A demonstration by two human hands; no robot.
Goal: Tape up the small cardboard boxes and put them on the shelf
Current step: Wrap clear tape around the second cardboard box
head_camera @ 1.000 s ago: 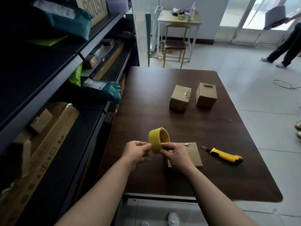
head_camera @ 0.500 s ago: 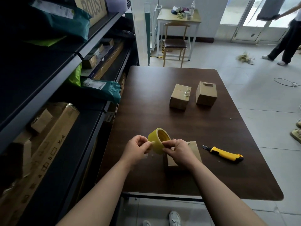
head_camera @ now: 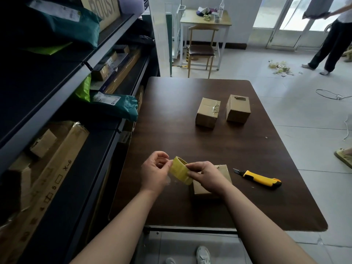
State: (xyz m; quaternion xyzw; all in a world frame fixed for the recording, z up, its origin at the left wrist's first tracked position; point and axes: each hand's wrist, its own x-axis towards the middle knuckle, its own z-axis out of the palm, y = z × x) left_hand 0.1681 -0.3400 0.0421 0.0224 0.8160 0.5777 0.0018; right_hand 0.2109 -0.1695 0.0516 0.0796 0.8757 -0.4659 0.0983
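A yellow tape roll (head_camera: 180, 170) is held above the near part of the dark brown table (head_camera: 171, 103). My right hand (head_camera: 206, 176) grips the roll from the right. My left hand (head_camera: 156, 169) pinches the roll's left edge with thumb and fingertips, where the loose tape end seems to be. A small cardboard box (head_camera: 223, 173) lies on the table under my right hand, mostly hidden. Two more small boxes, one (head_camera: 207, 112) and another (head_camera: 238, 109), stand side by side farther back. A dark metal shelf (head_camera: 80, 71) runs along the left.
A yellow utility knife (head_camera: 261, 178) lies right of the near box, blade out. The shelf holds teal mailers (head_camera: 116, 105), long cartons (head_camera: 49, 178) and small boxes. Beyond the table stand a chair (head_camera: 200, 50) and a small desk. A person (head_camera: 331, 40) stands far right.
The roll has tilted and dropped a little, so its outer face now shows rather than its hole. My left fingers have moved onto its left edge. The person in the background has shifted.
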